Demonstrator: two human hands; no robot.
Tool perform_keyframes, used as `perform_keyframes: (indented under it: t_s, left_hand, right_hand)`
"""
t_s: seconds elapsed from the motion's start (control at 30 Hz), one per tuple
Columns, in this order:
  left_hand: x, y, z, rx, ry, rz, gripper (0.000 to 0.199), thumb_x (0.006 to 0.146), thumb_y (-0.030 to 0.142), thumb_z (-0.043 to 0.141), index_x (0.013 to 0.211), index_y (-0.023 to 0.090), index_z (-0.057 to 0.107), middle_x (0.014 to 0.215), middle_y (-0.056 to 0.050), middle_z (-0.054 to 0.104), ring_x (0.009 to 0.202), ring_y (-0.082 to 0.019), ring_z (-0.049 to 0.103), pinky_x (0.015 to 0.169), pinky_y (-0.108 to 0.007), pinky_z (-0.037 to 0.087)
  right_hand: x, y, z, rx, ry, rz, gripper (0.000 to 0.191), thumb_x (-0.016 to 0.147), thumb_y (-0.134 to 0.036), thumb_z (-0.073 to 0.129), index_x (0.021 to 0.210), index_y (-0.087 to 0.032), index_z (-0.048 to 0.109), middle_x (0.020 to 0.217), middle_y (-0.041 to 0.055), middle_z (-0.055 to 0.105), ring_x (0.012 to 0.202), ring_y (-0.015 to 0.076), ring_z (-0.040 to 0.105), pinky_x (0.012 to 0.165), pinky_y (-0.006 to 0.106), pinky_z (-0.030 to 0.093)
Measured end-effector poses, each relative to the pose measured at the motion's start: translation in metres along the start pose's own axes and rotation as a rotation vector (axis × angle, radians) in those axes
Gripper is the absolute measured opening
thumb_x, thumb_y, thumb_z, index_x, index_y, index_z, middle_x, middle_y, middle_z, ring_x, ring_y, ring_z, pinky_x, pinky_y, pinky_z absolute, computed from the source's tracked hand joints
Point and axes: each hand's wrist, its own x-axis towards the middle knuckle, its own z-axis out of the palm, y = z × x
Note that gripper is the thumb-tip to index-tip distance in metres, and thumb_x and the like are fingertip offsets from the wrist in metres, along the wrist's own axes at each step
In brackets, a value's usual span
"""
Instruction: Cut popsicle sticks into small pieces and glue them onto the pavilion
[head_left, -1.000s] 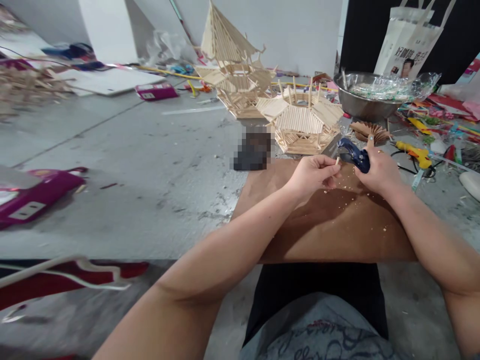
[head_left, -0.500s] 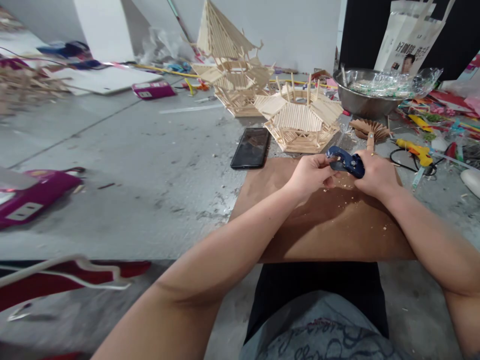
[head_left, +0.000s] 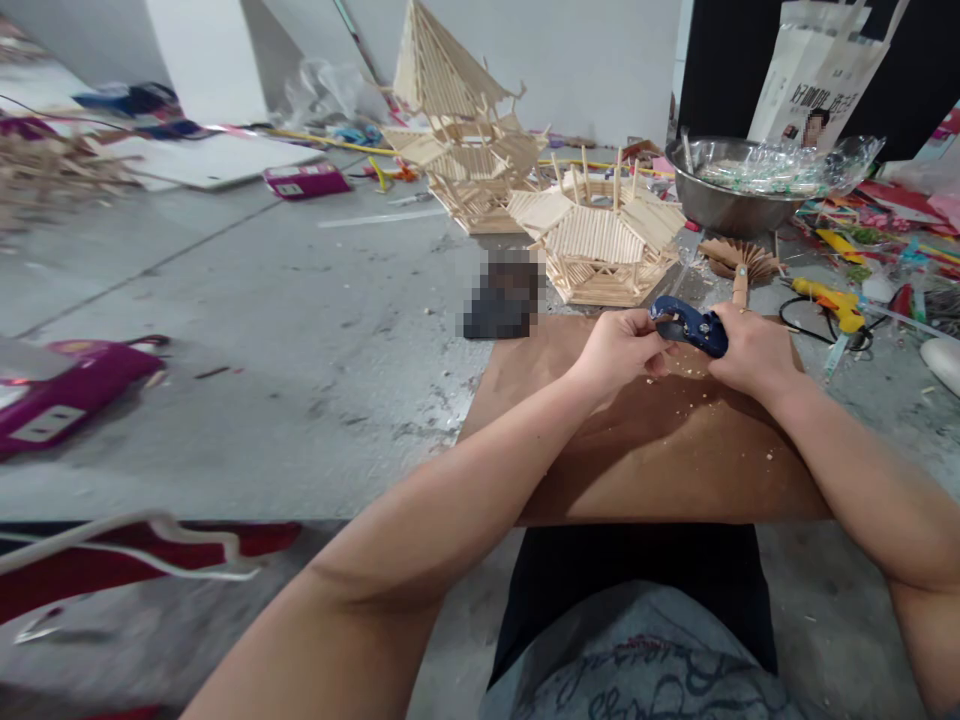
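My right hand (head_left: 754, 350) is wrapped round the handle of a dark blue cutter (head_left: 694, 325), its index finger stretched out. At the cutter's jaws, my left hand (head_left: 621, 350) has its fingers pinched together; what they hold is too small to make out. Both hands are above a brown sheet (head_left: 630, 460) with small pale crumbs on it. Just beyond them stands a hexagonal stick model (head_left: 596, 240) with upright sticks on top. Behind it to the left is a taller stick tower (head_left: 472, 140) with a pointed roof.
A dark phone (head_left: 502, 300) lies left of the sheet. To the right are a yellow glue gun (head_left: 836, 303), a brown paper fan (head_left: 739, 258) and a metal bowl (head_left: 739, 205). Purple power strips (head_left: 82, 390) lie at the left.
The cutter has tilted very slightly near my left fingertips. Both hands are otherwise in almost the same place.
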Motion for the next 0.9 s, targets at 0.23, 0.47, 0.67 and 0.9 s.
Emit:
perform_keyframes:
  t_s: [0.23,0.47,0.67,0.9]
  left_hand:
    - [0.0005,-0.0009,-0.0002,0.007,0.012,0.0,0.017,0.069,-0.001,0.056,0.056,0.01,0.056,0.05,0.002,0.06,0.034,-0.005,0.05,0.037,-0.017,0.042]
    - [0.0005,-0.0003,0.0,0.0,0.022,0.0,0.018,0.068,-0.001,0.055,0.055,0.011,0.057,0.049,0.002,0.059,0.034,-0.005,0.05,0.037,-0.017,0.043]
    - [-0.0004,0.0011,-0.0001,-0.017,0.025,0.009,0.018,0.068,-0.002,0.055,0.055,0.01,0.057,0.049,0.002,0.059,0.034,-0.005,0.05,0.036,-0.017,0.043]
    - [-0.0009,0.0003,0.0,-0.022,0.015,0.015,0.015,0.068,0.001,0.057,0.057,0.01,0.057,0.051,0.002,0.06,0.034,-0.005,0.05,0.036,-0.017,0.044]
  right_hand:
    - [0.0005,-0.0002,-0.0007,-0.014,-0.029,0.003,0.037,0.066,-0.028,0.053,0.101,-0.017,0.053,0.091,0.0112,0.065,0.078,0.024,0.06,0.059,0.03,0.036]
    - [0.001,-0.0024,-0.0033,-0.039,-0.069,0.04,0.034,0.069,-0.032,0.052,0.099,-0.016,0.055,0.085,0.0112,0.066,0.071,0.0238,0.06,0.058,0.031,0.036]
    - [0.0008,-0.0026,-0.0047,-0.042,-0.077,0.048,0.032,0.069,-0.03,0.052,0.097,-0.016,0.056,0.081,0.0113,0.066,0.068,0.0224,0.059,0.06,0.032,0.037]
    - [0.0006,-0.0038,-0.0092,-0.057,-0.096,0.053,0.031,0.067,-0.03,0.054,0.096,-0.016,0.056,0.078,0.0116,0.065,0.066,0.0235,0.059,0.059,0.033,0.037]
